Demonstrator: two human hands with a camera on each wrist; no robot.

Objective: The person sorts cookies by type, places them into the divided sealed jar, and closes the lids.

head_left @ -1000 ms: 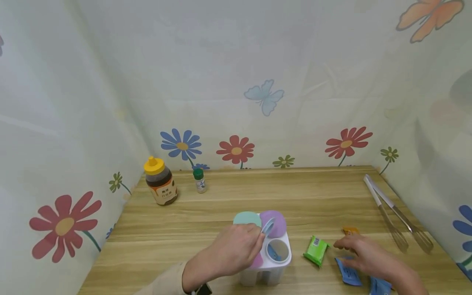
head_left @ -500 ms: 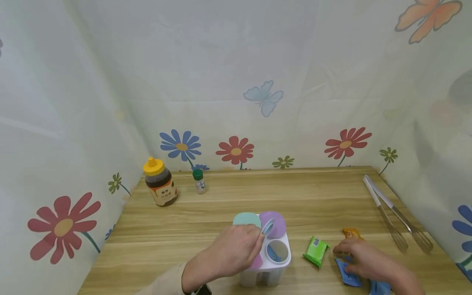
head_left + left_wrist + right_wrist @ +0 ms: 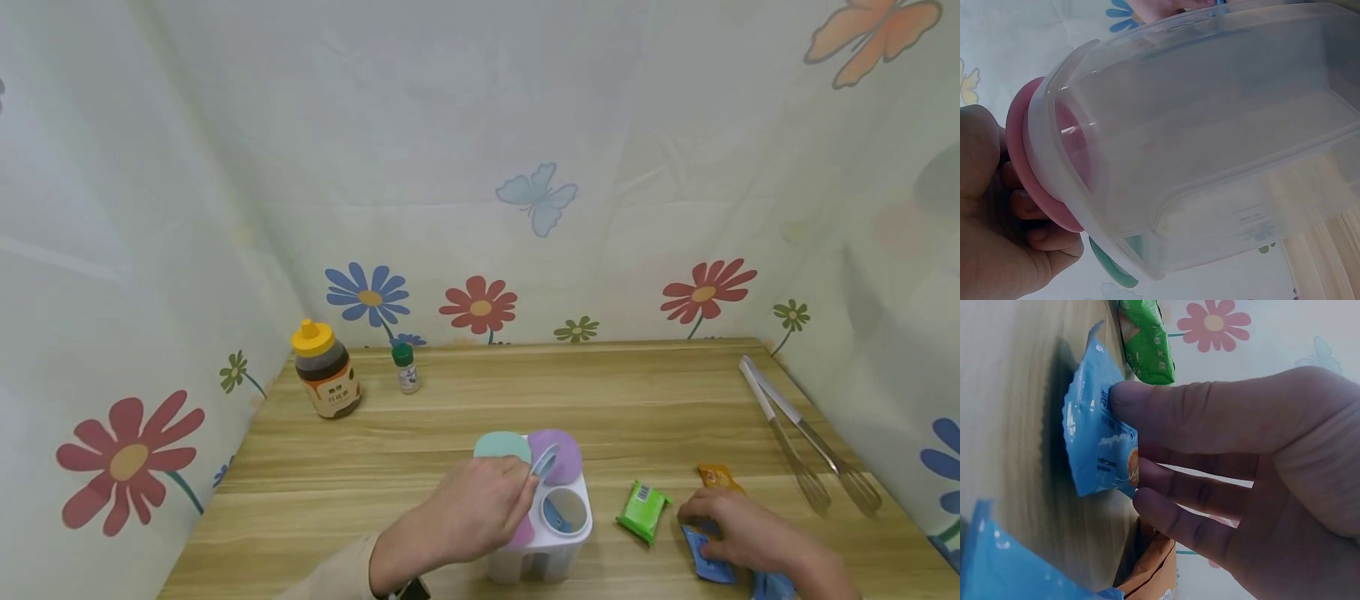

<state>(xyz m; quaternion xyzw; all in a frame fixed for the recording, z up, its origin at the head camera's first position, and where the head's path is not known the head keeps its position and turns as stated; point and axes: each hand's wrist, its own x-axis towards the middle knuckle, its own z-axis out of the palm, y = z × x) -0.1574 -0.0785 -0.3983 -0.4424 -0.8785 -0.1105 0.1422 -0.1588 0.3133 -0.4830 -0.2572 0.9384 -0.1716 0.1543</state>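
my right hand (image 3: 738, 521) pinches a blue packet (image 3: 1088, 440) toward the near right corner of the worktop (image 3: 435, 421). the thumb lies on its printed face and the other fingers bend at the opposite side, so the gap is narrow. the film is shiny and creased, with a zigzag edge; whether it touches the wood, i cannot tell. a second blue packet (image 3: 1013, 569), puffy and glossy, lies just beside, partly under my wrist in the head view. an orange packet (image 3: 717, 476) is just beyond my fingers.

the fingers of my left hand (image 3: 468, 510) are curled and pinch a thin, rounded light blue piece (image 3: 546, 460) above the box (image 3: 557, 562) of translucent plastic. on its white top sit a smooth mint lid (image 3: 501, 443), a purple lid (image 3: 561, 454) and a pink lid (image 3: 522, 532); one round opening (image 3: 564, 493) has its rim bare.

between box and right hand, a green packet (image 3: 643, 512) lies with wood grain showing on both sides. metal tongs (image 3: 787, 447) with slotted ends lie spread along the right edge, apart from my hand. near the far left corner stand a yellow-capped bottle (image 3: 330, 383) and a small green-capped bottle (image 3: 407, 372), well away from both hands.
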